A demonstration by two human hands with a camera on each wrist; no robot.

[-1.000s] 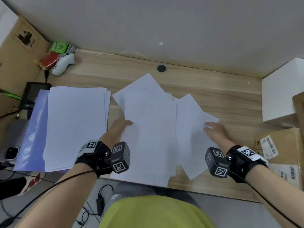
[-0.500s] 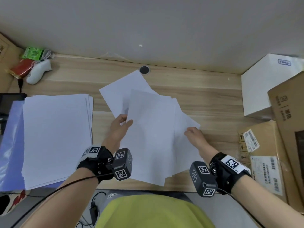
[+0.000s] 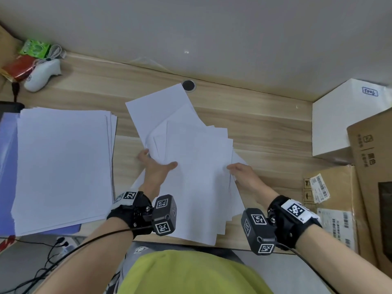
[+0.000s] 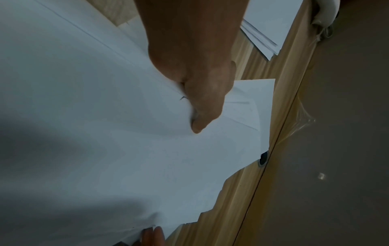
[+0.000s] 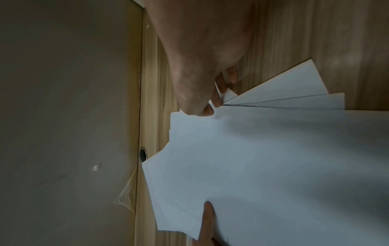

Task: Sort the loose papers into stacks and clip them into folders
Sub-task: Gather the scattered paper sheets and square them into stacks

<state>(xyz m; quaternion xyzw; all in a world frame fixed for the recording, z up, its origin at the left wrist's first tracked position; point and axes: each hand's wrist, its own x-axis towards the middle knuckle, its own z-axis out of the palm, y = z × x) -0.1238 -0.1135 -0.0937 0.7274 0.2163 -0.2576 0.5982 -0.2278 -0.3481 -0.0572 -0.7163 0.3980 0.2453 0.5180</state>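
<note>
A fanned bunch of loose white papers (image 3: 195, 166) sits mid-desk, held between both hands. My left hand (image 3: 158, 166) grips its left edge, thumb on top and fingers underneath; the left wrist view shows the thumb (image 4: 200, 119) pressing the papers (image 4: 105, 133). My right hand (image 3: 238, 169) pinches the right edge; in the right wrist view its fingertips (image 5: 207, 110) nip the sheets (image 5: 273, 166) where they fan out. A squared stack of white paper (image 3: 61, 166) lies at the left on a blue folder (image 3: 7, 162).
A white box (image 3: 339, 119) and brown cardboard boxes (image 3: 371, 166) crowd the desk's right side. A white controller (image 3: 42, 75), a red packet and a green packet lie at the back left. A cable hole (image 3: 188, 85) sits near the wall. Cables hang below the desk's front edge.
Both hands have drawn the spread sheets together: the right hand moved left with its sheet, and the papers now overlap in one fanned bunch gripped at both edges.
</note>
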